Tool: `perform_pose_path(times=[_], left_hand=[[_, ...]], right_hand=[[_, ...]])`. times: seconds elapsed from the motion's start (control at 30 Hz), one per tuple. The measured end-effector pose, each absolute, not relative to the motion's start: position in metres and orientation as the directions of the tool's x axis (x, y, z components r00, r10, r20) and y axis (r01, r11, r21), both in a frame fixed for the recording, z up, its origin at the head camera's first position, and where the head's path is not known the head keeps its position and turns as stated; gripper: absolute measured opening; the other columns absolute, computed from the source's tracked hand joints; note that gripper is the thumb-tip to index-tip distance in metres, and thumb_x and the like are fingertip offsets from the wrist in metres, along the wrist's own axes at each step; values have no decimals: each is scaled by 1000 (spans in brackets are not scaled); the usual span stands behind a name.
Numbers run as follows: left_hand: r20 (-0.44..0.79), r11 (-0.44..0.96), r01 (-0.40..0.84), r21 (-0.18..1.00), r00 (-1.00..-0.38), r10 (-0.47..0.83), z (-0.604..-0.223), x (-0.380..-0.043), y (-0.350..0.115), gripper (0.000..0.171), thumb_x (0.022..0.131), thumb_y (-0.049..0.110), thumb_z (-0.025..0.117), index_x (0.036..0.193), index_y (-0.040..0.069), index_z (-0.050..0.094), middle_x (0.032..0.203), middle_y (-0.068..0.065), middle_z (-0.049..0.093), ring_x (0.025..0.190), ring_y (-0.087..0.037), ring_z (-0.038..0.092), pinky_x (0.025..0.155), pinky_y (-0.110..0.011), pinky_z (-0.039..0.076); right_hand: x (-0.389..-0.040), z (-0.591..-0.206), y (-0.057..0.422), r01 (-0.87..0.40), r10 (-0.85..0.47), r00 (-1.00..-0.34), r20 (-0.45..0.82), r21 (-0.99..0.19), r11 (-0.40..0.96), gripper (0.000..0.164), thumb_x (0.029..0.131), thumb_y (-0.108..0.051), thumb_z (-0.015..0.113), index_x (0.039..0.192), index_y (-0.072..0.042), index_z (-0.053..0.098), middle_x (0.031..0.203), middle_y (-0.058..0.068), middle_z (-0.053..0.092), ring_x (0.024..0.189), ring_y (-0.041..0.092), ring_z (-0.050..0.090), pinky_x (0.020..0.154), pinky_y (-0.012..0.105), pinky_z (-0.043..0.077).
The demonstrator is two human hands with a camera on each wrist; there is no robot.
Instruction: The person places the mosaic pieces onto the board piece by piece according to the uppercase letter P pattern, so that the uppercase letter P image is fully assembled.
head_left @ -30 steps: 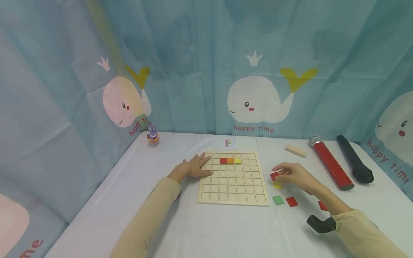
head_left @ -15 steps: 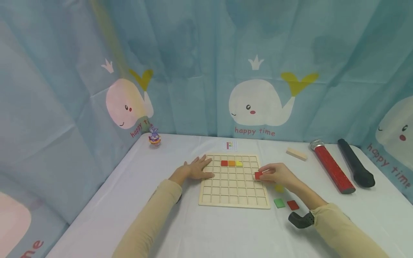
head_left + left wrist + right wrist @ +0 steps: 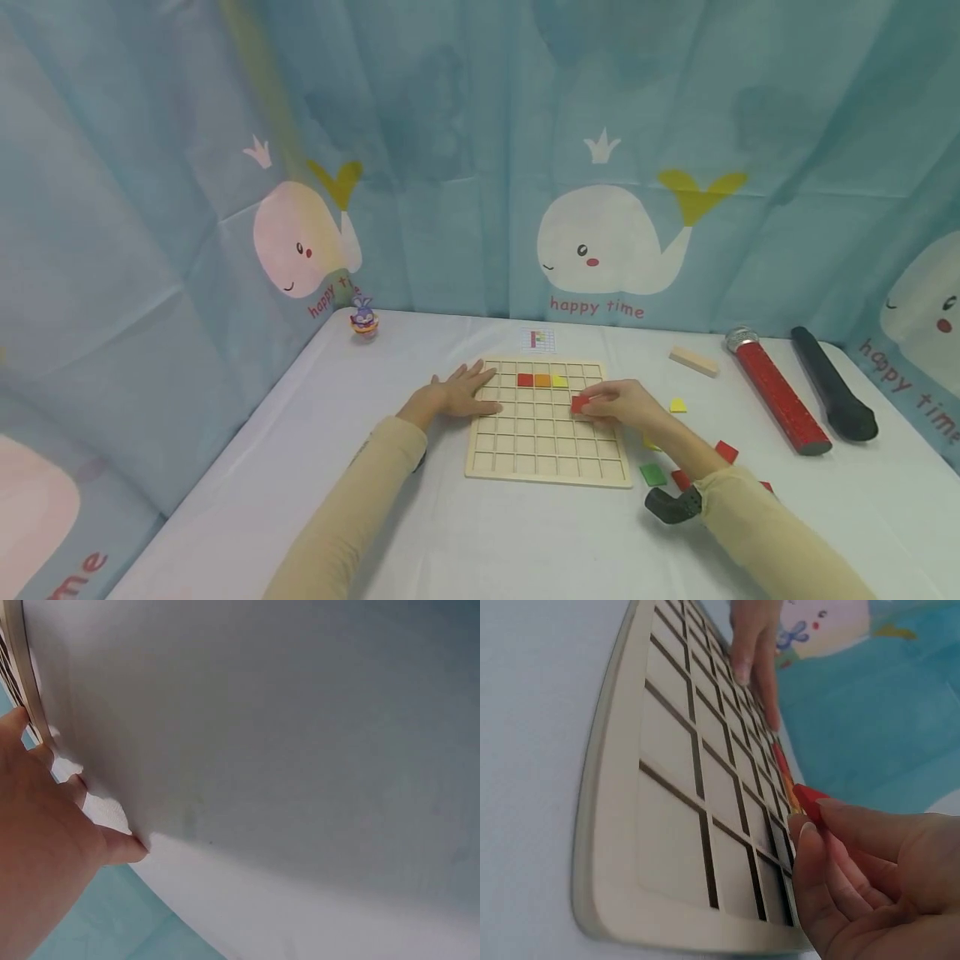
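Note:
A wooden grid board [image 3: 547, 481] lies on the white table. In one of its far rows sit a red tile [image 3: 525, 380], an orange tile [image 3: 542, 381] and a yellow tile [image 3: 559, 382], side by side. My left hand [image 3: 463, 394] rests with spread fingers on the board's left edge. Over the right part of the board, my right hand [image 3: 624, 403] pinches a red square tile [image 3: 579, 404] between thumb and fingers. In the right wrist view that pinched tile [image 3: 808, 802] is tilted and held above the grid.
Loose tiles lie right of the board, among them a green tile [image 3: 653, 475] and a yellow tile [image 3: 678, 406]. A wooden block [image 3: 693, 362], a red microphone [image 3: 780, 396] and a black microphone [image 3: 834, 383] lie farther right. Behind the board are a pattern card [image 3: 538, 340] and a purple figurine [image 3: 364, 319].
My right hand has carried the red tile leftward from the loose tiles to above the board's right side. My left hand stays on the board's left edge.

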State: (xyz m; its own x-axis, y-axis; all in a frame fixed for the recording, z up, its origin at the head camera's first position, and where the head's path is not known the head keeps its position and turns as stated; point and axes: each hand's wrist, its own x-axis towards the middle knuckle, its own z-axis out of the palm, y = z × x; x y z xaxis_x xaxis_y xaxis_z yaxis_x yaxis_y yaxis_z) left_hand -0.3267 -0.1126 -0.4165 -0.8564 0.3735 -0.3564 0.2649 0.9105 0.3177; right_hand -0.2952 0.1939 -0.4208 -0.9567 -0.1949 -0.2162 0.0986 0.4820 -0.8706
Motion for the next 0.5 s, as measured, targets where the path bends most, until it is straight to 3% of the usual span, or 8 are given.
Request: perform_pose_path(times=[0.2, 0.5], left_hand=[[-352, 908, 268, 321, -857, 377, -420, -330, -112, 80, 92, 63, 45, 155, 25, 14, 160, -2, 2, 144, -26, 0, 106, -65, 0], [-354, 909, 263, 325, -857, 374, -419, -330, -111, 80, 91, 62, 48, 155, 25, 16, 160, -2, 2, 144, -26, 1, 106, -66, 0]], right_hand=[[-300, -422, 182, 97, -202, -955, -216, -874, 476, 38, 84, -20, 74, 118, -5, 66, 101, 6, 68, 84, 17, 60, 75, 28, 49], [-311, -425, 162, 74, -237, -954, -182, -912, 404, 38, 82, -16, 76, 115, 0, 66, 100, 10, 66, 76, 14, 63, 68, 25, 53]])
